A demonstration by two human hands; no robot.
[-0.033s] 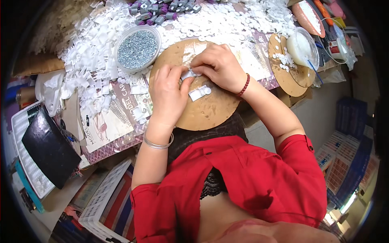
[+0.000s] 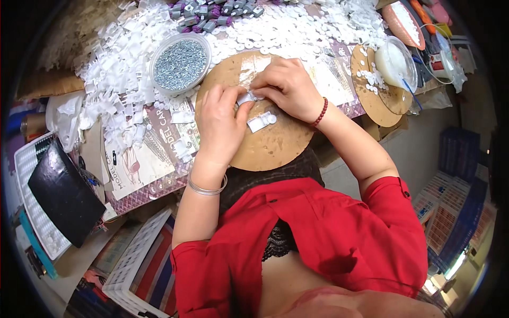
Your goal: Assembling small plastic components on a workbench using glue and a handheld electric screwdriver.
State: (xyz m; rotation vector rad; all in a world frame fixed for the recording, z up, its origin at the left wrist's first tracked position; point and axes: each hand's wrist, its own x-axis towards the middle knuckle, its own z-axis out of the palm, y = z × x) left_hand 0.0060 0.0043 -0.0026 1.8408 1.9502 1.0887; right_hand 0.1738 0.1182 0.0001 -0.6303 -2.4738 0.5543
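Over a round brown board [image 2: 275,148], my two hands meet at one small white plastic part [image 2: 246,97]. My left hand [image 2: 220,119] pinches this part between thumb and fingers. With its fingertips pressed together at the part's right end, my right hand [image 2: 286,87] covers whatever it may hold there. Just below them, a second white plastic piece [image 2: 260,122] with a round end lies on the board. A clear round tub of short silvery metal pins or screws [image 2: 180,63] stands to the left of the board.
Heaps of white plastic parts [image 2: 122,58] and white discs [image 2: 297,32] cover the table's back. Grey and purple pieces [image 2: 207,13] lie at the far edge. At right, a tub of white paste [image 2: 392,61] sits on brown discs. A black sheet [image 2: 66,191] leans at left.
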